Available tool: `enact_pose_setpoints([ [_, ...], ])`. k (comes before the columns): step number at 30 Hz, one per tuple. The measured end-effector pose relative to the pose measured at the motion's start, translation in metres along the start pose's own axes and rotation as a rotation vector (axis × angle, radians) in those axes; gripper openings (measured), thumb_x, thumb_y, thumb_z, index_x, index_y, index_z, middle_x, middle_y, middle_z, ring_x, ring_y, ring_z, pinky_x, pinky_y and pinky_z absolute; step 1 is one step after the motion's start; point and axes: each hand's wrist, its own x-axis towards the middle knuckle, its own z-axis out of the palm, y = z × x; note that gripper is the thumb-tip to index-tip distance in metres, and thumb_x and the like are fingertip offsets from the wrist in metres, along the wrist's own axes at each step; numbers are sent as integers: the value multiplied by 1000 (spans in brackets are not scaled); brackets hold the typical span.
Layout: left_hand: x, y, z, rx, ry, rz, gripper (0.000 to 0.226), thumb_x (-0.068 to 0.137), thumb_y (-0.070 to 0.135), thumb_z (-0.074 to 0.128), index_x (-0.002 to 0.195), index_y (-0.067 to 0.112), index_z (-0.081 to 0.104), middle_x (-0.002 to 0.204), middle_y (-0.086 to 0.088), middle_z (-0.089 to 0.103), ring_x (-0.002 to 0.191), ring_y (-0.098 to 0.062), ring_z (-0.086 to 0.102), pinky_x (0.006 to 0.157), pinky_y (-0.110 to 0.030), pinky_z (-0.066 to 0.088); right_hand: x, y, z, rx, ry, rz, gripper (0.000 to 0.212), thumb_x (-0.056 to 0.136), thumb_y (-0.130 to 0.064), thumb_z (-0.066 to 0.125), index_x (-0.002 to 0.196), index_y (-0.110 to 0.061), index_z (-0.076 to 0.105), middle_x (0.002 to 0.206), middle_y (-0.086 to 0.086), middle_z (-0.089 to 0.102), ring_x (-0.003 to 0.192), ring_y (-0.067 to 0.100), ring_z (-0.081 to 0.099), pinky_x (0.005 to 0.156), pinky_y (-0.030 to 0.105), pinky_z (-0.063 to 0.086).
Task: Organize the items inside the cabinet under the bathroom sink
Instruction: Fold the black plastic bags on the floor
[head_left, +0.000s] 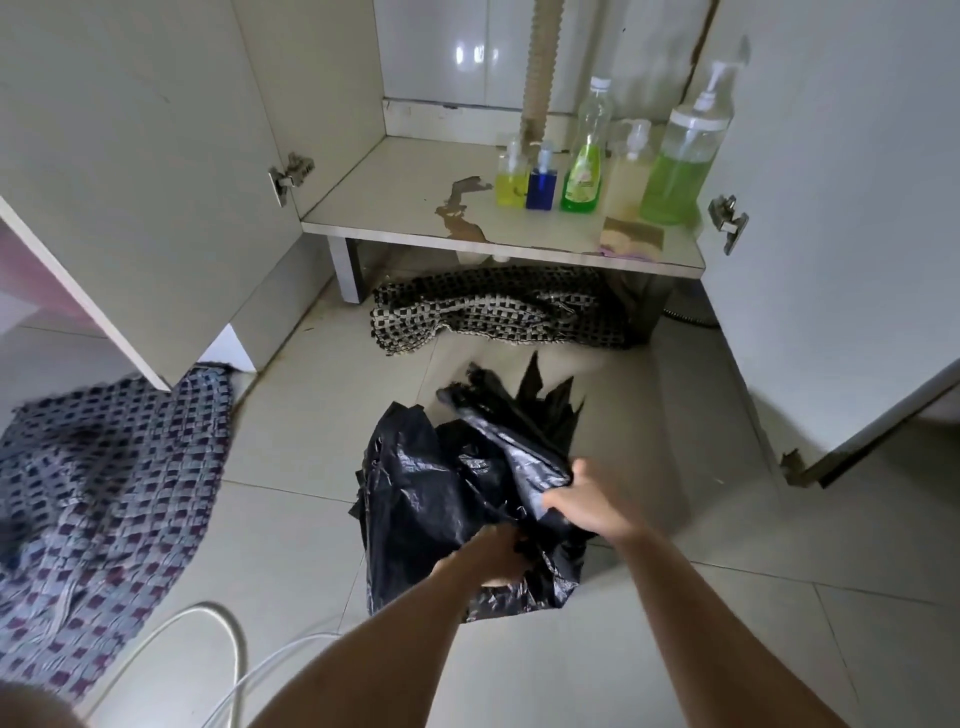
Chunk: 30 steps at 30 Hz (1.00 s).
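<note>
Head view, hands: left hand (491, 556) and right hand (582, 501) both clutch the black plastic bags (441, 499) on the floor, likely bunching them to tidy.
Shelf: five bottles (582, 179) lined along the cabinet shelf (384, 208), right side, sponge (631, 238) in front, apparently sorted.
Labels: green bottle's label unreadable.

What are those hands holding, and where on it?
Both hold the black plastic bags: right hand grips the upper right folds, left hand the lower middle.
</note>
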Motion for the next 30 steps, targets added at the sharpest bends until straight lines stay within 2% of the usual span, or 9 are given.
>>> enact_pose_setpoints([
  [3,-29,-22,-26,-144,183,-134,33,93,18,54,124,7,61,124,-15,64,118,-28,58,95,-27,42,-12,-21,35,-292,32,-156,24,75,-23,58,95,-10,58,99,15,66,98,33,63,76,32,50],
  [8,-59,-90,-61,-651,590,-660,35,90,11,49,120,-5,56,117,-24,62,113,-37,58,90,-35,48,-37,-41,97,-483,30,-347,21,86,-16,52,104,-7,57,108,15,65,99,35,63,80,35,48],
  [12,-50,-130,-58,-1215,578,-709,63,75,51,61,116,4,60,109,-15,65,103,-37,62,92,-42,48,-43,-42,136,-615,-144,-434,33,90,-18,48,121,-7,47,121,17,57,113,34,56,97,39,39],
  [14,-11,-178,-26,-1221,505,-675,97,49,83,64,115,12,60,113,-13,66,106,-39,63,93,-54,49,-43,-40,148,-676,-241,-469,39,88,-20,51,124,-8,44,123,17,55,116,35,53,100,44,34],
  [17,-7,-183,-2,-1210,406,-601,118,23,89,69,126,35,53,129,-8,61,115,-37,59,96,-58,45,-36,-36,156,-752,-402,-437,47,80,-9,56,124,-9,43,124,18,54,117,36,52,102,48,31],
  [21,-54,-129,-27,-1330,354,-589,102,50,89,60,133,31,52,142,-7,50,131,-40,44,101,-67,32,-24,-33,149,-713,-579,-320,58,81,-3,49,135,-19,36,134,14,51,122,35,49,100,41,34],
  [24,-61,-119,-32,-1335,365,-518,88,58,85,59,127,30,56,130,-6,59,124,-36,51,99,-63,37,-13,-37,132,-589,-639,-303,73,85,-3,38,149,-30,19,149,8,38,129,29,45,97,32,41],
  [27,-60,-111,-26,-1100,442,-391,70,67,49,71,129,26,50,111,-8,66,101,-27,63,81,-42,53,-4,-38,109,-524,-690,-307,77,85,-2,44,150,-31,15,151,5,38,131,24,44,105,31,38],
  [30,-54,-107,-23,-735,471,-378,79,63,38,82,130,18,45,117,-9,57,107,-26,58,93,-40,51,5,-30,85,-402,-752,-248,74,85,2,48,148,-30,27,146,2,45,125,19,48,104,31,39],
])
